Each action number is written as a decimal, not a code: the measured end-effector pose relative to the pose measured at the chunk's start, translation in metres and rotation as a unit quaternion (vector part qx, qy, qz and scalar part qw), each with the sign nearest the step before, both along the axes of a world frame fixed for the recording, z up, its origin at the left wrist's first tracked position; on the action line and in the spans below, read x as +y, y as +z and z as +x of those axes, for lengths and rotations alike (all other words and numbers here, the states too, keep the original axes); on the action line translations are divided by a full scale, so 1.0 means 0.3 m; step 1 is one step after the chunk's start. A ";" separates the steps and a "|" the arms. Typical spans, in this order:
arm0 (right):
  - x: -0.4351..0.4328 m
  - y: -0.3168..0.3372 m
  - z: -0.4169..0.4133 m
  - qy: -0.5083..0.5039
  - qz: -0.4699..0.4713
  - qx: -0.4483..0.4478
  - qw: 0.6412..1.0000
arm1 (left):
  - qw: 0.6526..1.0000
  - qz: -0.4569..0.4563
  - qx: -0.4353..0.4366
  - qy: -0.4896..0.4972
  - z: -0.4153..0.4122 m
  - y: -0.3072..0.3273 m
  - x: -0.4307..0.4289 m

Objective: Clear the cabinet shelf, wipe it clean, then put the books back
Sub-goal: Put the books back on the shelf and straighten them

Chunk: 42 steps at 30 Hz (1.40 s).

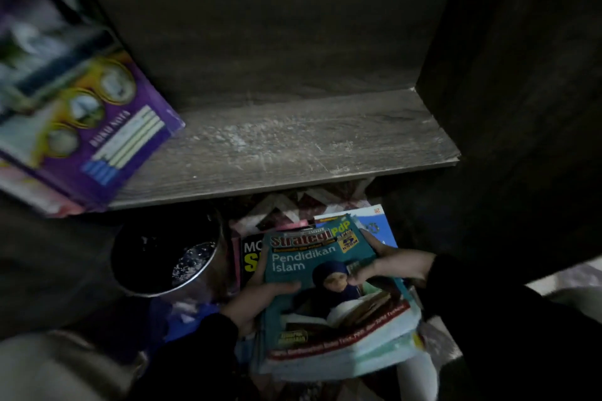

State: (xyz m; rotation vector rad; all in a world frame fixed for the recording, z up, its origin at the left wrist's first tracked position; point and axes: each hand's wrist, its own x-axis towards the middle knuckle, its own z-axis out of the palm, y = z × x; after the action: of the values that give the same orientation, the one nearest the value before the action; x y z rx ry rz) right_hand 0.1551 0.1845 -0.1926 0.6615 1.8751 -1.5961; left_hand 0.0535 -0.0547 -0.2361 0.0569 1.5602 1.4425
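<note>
A dusty grey wooden cabinet shelf fills the middle of the view, bare on its right part. At its left end lies a purple book on top of other books. Below the shelf, I hold a stack of books topped by a teal "Pendidikan Islam" book. My left hand grips the stack's left edge, thumb on the cover. My right hand grips the right edge, fingers curled onto the cover.
A round metal tin with a dark inside stands on the floor to the left of the stack. More books, one black with yellow letters and one blue, lie on a patterned mat under the held stack. Dark cabinet walls rise on both sides.
</note>
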 end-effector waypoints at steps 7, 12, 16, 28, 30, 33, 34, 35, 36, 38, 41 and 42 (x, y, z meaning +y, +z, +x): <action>-0.162 0.424 0.129 0.061 -0.054 0.081 0.993 | 0.988 0.063 0.107 0.091 0.171 0.387 -0.205; -0.237 0.574 0.072 0.024 -0.045 0.225 0.973 | 0.946 0.127 0.246 0.172 0.135 0.588 -0.301; -0.274 0.614 -0.142 0.027 0.035 0.385 0.922 | 0.875 0.111 0.402 0.244 -0.003 0.664 -0.303; -0.308 0.565 -0.954 0.087 0.199 0.541 0.813 | 0.696 -0.036 0.599 0.394 -0.523 0.604 -0.243; -0.306 0.531 -1.007 0.092 0.200 0.529 0.820 | 0.671 -0.080 0.608 0.417 -0.552 0.549 -0.222; -0.304 0.496 -1.044 0.091 0.195 0.516 0.829 | 0.656 -0.088 0.614 0.431 -0.550 0.490 -0.193; -0.306 0.497 -1.045 0.093 0.198 0.515 0.829 | 0.658 -0.088 0.613 0.430 -0.547 0.482 -0.188; -0.311 0.499 -1.042 0.097 0.204 0.511 0.830 | 0.650 -0.098 0.621 0.426 -0.544 0.472 -0.186; -0.318 0.499 -1.037 0.100 0.213 0.506 0.830 | 0.629 -0.122 0.641 0.422 -0.543 0.464 -0.186; -0.335 0.483 -1.016 0.096 0.251 0.489 0.830 | 0.581 -0.203 0.673 0.409 -0.538 0.447 -0.184; -0.375 0.418 -0.979 0.049 0.320 0.439 0.838 | 0.568 -0.272 0.669 0.394 -0.507 0.412 -0.163; -0.394 0.389 -0.963 0.031 0.321 0.428 0.844 | 0.576 -0.274 0.665 0.388 -0.487 0.393 -0.155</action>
State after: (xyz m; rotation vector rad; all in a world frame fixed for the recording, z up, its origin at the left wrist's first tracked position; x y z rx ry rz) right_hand -0.1338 0.0663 -0.0758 0.0845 3.1206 -1.2787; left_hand -0.0926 -0.1012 -0.1183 0.1081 3.6280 1.4246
